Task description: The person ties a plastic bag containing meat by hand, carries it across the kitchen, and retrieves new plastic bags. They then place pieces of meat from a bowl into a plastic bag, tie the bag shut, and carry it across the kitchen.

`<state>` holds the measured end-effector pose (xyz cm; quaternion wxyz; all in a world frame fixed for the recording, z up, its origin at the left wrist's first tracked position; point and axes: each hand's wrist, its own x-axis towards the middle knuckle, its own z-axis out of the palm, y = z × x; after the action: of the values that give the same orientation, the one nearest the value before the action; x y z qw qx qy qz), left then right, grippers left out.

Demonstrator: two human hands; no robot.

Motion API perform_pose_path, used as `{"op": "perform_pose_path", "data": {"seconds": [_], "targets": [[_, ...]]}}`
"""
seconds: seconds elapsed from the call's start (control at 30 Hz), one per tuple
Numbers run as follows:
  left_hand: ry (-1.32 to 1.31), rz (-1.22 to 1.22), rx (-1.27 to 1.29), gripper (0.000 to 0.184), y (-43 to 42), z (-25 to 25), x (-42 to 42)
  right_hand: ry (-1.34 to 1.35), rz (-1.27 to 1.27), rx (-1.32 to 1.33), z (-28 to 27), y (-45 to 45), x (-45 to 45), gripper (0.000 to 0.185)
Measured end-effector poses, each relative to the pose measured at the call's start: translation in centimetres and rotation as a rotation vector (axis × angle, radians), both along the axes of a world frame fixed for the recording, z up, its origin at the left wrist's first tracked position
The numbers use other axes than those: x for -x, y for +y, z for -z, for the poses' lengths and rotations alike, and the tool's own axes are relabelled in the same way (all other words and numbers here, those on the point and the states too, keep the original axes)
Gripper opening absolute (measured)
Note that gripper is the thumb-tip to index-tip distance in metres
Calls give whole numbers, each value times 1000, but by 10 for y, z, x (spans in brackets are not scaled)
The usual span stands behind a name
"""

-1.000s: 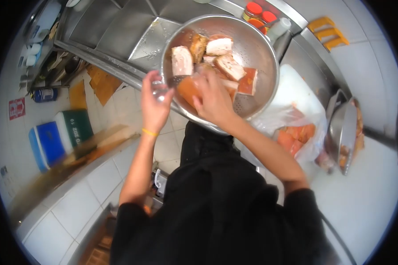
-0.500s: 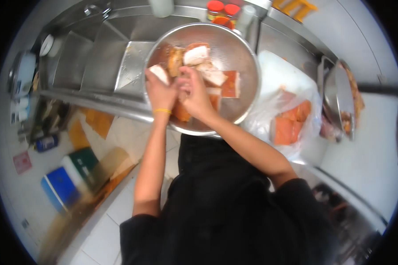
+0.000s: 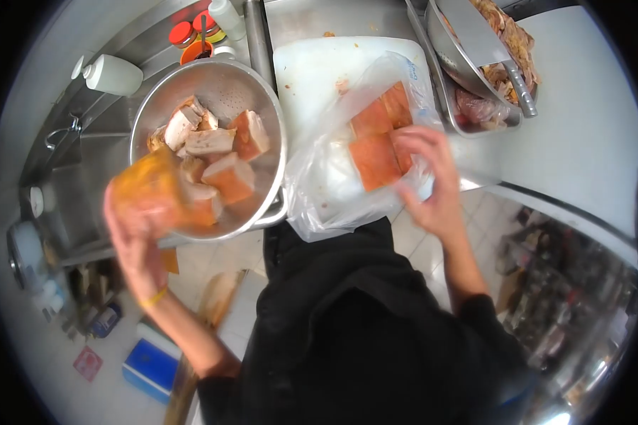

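Observation:
My left hand (image 3: 138, 255) is closed around a chunk of meat (image 3: 149, 191) with an orange-brown rind, blurred by motion, above the left side of a large steel bowl (image 3: 244, 85). Inside the bowl lie several meat chunks (image 3: 230, 178), pale on their cut sides and reddish-brown on the skin. My right hand (image 3: 438, 188) hovers with fingers apart at the right edge of several reddish-brown meat slabs (image 3: 374, 163). These slabs rest on a clear plastic bag (image 3: 319, 205), which is spread over a white cutting board (image 3: 305, 71).
A cleaver (image 3: 489, 53) lies across a metal bowl (image 3: 443, 35) of meat scraps, beside a steel tray (image 3: 475, 132) with a bagged item. Red-lidded jars (image 3: 182, 34) and a white pump bottle (image 3: 117, 75) stand behind the large bowl. Sink basins (image 3: 71, 205) are at left.
Both hands were together inside the bowl. My left hand has lifted a meat chunk up and left; my right hand has moved right to the slabs on the bag. The view has swung right.

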<state>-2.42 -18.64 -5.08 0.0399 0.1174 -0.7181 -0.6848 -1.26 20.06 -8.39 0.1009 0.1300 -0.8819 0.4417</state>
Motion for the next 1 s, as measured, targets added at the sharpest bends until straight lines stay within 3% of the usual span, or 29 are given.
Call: {"op": "perform_pose_path", "data": {"seconds": [0.07,0.1,0.17,0.3,0.37,0.43,0.5,0.7,0.83,0.9,1.0], "targets": [[71,249,118,79,64,-7,2,15,-126,-7,-18,-18,-1,55],[-13,469,203,82,79,1,1,-4,-206,-91,-22,-25,-1,63],[-305,555,-159,73,160,5,-5,-14,-290,-168,-18,-20,-5,71],[-338,542,-390,65,218,56,-7,-189,-232,-66,13,20,-1,81],[-595,509,-539,62,222,84,0,-271,-246,11,24,41,2,82],[-462,518,190,59,213,135,18,-343,-365,89,33,53,17,78],[-346,443,578,58,195,145,35,-323,-456,107,42,45,39,76],[-26,460,518,61,191,112,50,105,-686,-178,97,0,115,69],[-31,433,686,64,191,115,43,106,-726,-392,112,-8,132,67],[-44,413,669,66,194,123,40,380,-886,-495,116,-11,134,60],[-34,431,672,66,189,119,34,238,-901,-502,117,-4,136,59]]}}
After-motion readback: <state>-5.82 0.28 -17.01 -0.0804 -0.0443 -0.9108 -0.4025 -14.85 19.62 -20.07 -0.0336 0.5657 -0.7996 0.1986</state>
